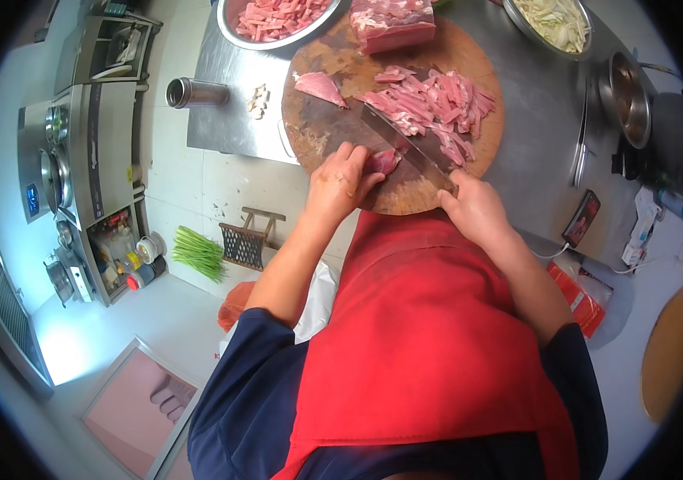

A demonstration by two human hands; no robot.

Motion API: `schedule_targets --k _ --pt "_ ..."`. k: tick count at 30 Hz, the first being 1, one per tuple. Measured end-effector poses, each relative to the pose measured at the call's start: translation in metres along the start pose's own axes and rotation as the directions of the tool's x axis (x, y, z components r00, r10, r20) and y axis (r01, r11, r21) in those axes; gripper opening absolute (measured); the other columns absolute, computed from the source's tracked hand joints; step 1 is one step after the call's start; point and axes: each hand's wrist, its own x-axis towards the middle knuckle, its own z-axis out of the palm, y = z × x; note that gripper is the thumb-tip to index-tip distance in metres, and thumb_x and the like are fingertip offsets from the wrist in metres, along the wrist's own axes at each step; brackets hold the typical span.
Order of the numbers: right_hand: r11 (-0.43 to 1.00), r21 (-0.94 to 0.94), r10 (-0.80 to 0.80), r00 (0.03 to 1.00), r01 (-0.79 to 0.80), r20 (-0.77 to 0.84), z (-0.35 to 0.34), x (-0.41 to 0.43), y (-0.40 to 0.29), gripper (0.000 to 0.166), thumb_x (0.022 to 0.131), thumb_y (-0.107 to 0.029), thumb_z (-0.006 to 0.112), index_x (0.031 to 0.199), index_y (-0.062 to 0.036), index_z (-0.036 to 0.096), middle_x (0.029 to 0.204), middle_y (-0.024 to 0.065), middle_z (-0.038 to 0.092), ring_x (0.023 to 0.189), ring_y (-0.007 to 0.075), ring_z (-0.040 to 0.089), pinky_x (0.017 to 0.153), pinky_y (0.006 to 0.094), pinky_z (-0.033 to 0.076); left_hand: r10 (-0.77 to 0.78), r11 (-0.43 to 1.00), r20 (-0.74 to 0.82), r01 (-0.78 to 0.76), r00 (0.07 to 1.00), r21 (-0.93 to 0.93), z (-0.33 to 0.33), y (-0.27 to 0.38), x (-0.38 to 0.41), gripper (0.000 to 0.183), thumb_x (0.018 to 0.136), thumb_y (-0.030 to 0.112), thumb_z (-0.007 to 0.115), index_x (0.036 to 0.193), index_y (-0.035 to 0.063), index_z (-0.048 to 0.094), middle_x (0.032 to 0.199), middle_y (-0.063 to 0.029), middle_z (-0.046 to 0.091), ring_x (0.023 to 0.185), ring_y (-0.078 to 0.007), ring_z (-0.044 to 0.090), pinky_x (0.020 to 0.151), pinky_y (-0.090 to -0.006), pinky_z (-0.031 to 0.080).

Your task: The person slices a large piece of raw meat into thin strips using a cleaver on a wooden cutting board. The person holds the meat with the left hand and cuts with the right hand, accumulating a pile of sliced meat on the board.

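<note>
My right hand grips the handle of a cleaver, its blade angled up and left over a round wooden chopping block. Against the blade's left side lies a small piece of raw meat, pressed down by the fingers of my left hand. Right of the blade spreads a pile of raw meat strips. One flat meat slice rests near the block's upper left. At the block's far edge sits a large chunk of raw meat.
A metal bowl of meat strips and a bowl of shredded vegetable flank the block on the steel table. Garlic cloves and a metal canister are left. A phone leans at right; green stalks lie below left.
</note>
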Motion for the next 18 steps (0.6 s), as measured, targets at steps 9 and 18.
schedule_targets --k 9,18 --pt "0.999 0.036 0.016 0.999 -0.018 0.038 -0.003 -0.001 0.003 0.027 0.099 -0.025 0.073 0.104 -0.0002 0.066 0.095 0.0296 0.075 0.098 0.0535 0.071 0.086 0.063 0.055 -0.095 0.995 -0.246 0.092 0.965 -0.025 0.03 0.022 -0.027 0.046 0.092 0.028 0.088 0.13 0.0081 0.07 0.103 -0.0133 0.066 0.094 -0.0368 0.07 0.078 -0.0473 0.059" --pt "1.0 0.017 0.007 0.999 -0.008 0.047 -0.003 -0.001 0.002 0.025 0.099 -0.024 0.073 0.104 -0.0006 0.065 0.097 0.0298 0.075 0.099 0.0535 0.071 0.087 0.0637 0.054 -0.079 0.996 -0.228 0.087 0.971 0.025 0.022 0.032 -0.024 0.042 0.094 0.023 0.087 0.13 0.0061 0.072 0.109 -0.0138 0.069 0.101 -0.0375 0.069 0.087 -0.047 0.058"
